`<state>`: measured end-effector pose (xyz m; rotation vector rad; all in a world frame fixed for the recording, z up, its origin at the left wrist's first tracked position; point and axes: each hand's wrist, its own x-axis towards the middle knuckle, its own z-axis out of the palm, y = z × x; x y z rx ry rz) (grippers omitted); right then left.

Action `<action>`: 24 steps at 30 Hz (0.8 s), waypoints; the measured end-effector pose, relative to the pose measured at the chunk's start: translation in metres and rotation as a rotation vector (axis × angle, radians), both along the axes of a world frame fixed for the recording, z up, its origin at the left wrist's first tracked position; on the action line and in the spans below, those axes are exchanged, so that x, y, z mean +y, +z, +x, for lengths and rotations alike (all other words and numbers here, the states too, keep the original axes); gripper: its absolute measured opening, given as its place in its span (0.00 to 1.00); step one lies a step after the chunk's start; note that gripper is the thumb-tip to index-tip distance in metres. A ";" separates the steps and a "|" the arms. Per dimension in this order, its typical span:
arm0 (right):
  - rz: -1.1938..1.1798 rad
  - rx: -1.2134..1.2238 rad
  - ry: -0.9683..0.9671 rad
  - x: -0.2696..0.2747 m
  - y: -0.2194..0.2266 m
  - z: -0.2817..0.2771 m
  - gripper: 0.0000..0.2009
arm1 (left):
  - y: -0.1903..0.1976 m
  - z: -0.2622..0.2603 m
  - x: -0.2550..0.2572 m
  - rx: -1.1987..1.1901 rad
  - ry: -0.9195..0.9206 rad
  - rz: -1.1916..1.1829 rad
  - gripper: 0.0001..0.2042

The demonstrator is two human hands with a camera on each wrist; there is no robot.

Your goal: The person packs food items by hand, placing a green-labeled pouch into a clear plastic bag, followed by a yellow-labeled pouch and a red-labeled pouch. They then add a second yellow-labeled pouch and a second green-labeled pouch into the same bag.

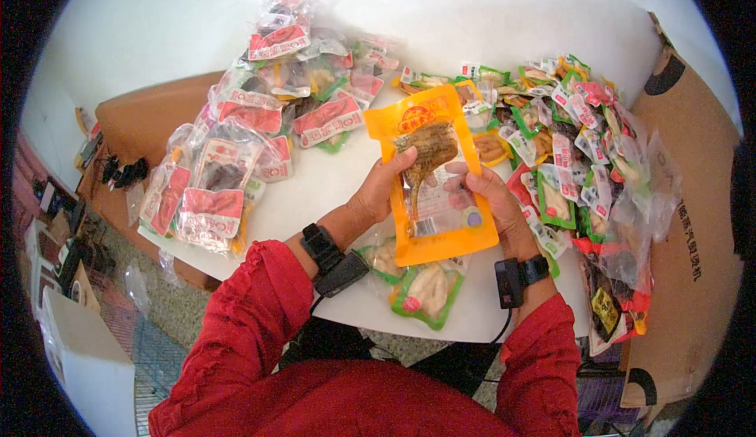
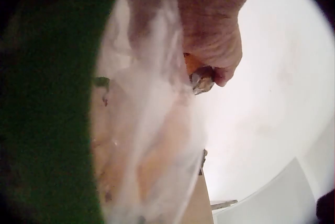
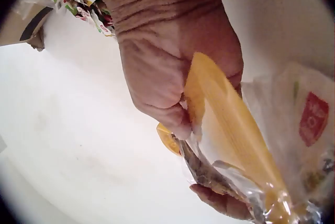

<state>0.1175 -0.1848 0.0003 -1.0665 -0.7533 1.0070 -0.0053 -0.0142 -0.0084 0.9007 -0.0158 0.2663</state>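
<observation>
Both hands hold an orange-yellow snack packet (image 1: 431, 201) upright over the white table in the head view. A brown, ridged piece of food shows through its clear window, above a barcode. My left hand (image 1: 381, 189) grips the left edge, thumb across the front and fingers hidden behind. On the opposite edge, my right hand (image 1: 502, 201) has its thumb at the border, with fingers showing through the clear film. The right wrist view shows the right hand (image 3: 162, 72) pinching the packet (image 3: 230, 124) from the side. In the left wrist view, blurred clear plastic partly covers the left hand (image 2: 212, 38).
Clear bags of red-labelled packets (image 1: 252, 114) are heaped at the left of the white table (image 1: 331, 177). Many small green-edged packets (image 1: 551, 138) pile up at the right, beside a cardboard box (image 1: 685, 224). Two green-edged packets (image 1: 429, 291) lie by the near edge.
</observation>
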 end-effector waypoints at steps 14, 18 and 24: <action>0.280 0.210 -0.153 0.007 -0.001 -0.003 0.30 | 0.001 0.001 -0.003 0.061 0.258 0.115 0.21; 0.155 0.061 0.086 0.010 -0.011 0.000 0.29 | -0.003 0.000 -0.003 0.159 0.192 0.334 0.19; 0.254 0.211 0.325 0.006 0.000 -0.002 0.29 | 0.012 -0.013 -0.012 0.097 0.077 0.341 0.17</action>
